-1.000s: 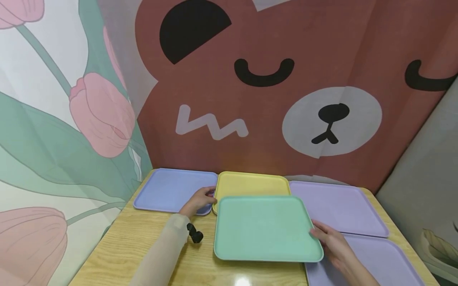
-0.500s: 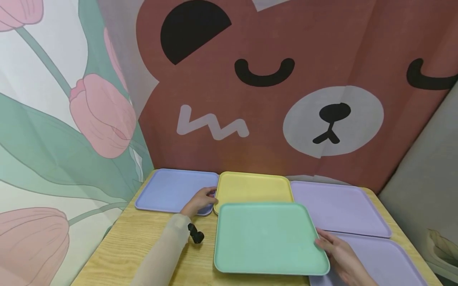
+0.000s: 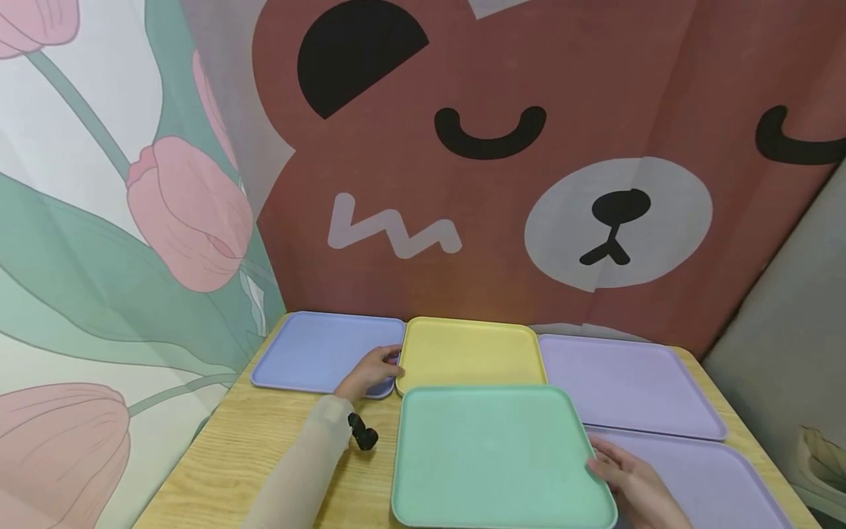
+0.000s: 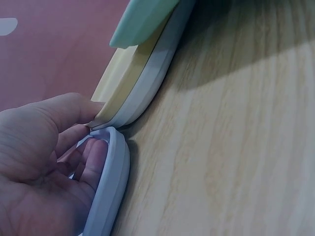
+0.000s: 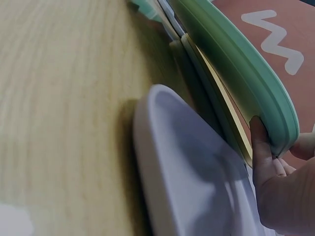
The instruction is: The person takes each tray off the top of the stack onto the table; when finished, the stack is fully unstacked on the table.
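A green tray is gripped at its right edge by my right hand. The right wrist view shows the green tray tilted and raised above the others, with the thumb on its underside. At the back lies a yellow tray, whose near-left corner my left hand pinches. Under that yellow tray a pale tray shows in the left wrist view. The remaining left fingers rest inside the rim of a blue tray.
The blue tray lies back left on the wooden table. Two purple trays, a far one and a near one, line the right side. A bear-print curtain hangs right behind the table.
My right hand has drawn the green tray toward me and slightly right, uncovering more of the yellow tray. The left hand stays at the yellow tray's corner.
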### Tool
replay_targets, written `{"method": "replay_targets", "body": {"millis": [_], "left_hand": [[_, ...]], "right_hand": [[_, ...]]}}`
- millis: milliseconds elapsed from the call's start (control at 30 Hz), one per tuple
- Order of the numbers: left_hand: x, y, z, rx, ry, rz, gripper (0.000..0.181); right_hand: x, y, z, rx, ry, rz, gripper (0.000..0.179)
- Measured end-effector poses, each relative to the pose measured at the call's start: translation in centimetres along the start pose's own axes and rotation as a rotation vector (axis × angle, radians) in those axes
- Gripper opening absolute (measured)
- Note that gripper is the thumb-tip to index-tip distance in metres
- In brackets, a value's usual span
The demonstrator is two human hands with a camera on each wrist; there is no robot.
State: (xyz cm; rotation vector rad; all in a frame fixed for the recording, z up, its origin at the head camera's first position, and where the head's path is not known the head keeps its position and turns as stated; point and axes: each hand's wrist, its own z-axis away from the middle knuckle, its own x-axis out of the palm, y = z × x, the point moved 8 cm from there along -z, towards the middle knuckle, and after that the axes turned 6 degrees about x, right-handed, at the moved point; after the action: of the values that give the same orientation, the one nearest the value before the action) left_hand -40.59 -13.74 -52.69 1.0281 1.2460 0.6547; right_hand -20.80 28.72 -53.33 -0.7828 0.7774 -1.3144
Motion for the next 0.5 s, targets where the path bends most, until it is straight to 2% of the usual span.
{"method": "replay_targets", "body": {"millis": [100, 167, 233, 367, 500], "left_hand": [[0.0, 0.0, 0.0, 0.0, 0.0, 0.003, 0.067], [-0.1, 0.1, 0.0, 0.001, 0.002, -0.003, 0.067], [-0.1, 0.1, 0.0, -0.002, 0.003, -0.006, 0.067], [-0.1, 0.0, 0.0, -0.007, 0.005, -0.003, 0.067], [-0.1, -0.1, 0.0, -0.014, 0.005, 0.001, 0.067]], "right_hand": [[0.1, 0.3, 0.1, 0.022, 0.083, -0.014, 0.08], [0.4, 0.5, 0.1, 0.02, 0.083, -0.028, 0.079], [0.7, 0.7, 0.3, 0.013, 0.044, -0.049, 0.078], [1.6, 0.9, 0.6, -0.016, -0.083, -0.077, 0.076], [2.2, 1.3, 0.9, -0.03, -0.149, -0.084, 0.077]]}}
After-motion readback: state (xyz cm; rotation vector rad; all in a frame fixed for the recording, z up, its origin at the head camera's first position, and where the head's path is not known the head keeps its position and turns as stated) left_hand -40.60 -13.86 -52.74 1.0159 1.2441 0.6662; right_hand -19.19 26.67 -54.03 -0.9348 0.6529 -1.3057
